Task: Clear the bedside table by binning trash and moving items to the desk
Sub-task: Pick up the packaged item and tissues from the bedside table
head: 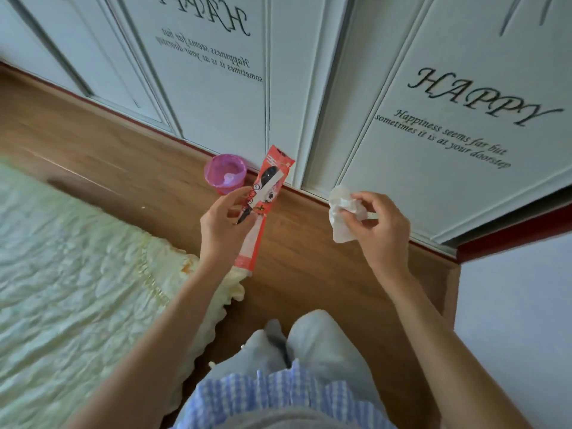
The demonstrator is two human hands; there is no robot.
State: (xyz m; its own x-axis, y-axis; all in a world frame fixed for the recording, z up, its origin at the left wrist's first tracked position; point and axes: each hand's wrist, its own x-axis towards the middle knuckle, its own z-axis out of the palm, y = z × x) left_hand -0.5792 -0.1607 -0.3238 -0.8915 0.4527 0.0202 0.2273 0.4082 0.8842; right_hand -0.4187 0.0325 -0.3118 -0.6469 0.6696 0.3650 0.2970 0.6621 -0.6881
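My left hand (224,226) grips a long red and white snack wrapper (267,187) that stands nearly upright over the wooden floor. My right hand (379,224) pinches a crumpled white tissue (342,212) at about the same height. Just beyond the wrapper, a small pink bin (225,173) lined with a purple bag stands on the floor against the wardrobe, with something white inside it. The bedside table and the desk are out of view.
White wardrobe doors (433,88) with black "HAPPY" lettering run along the far side. A bed with a pale green quilt (62,258) fills the left. A white surface (520,320) rises at the right. My legs and blue checked top (278,397) are at the bottom.
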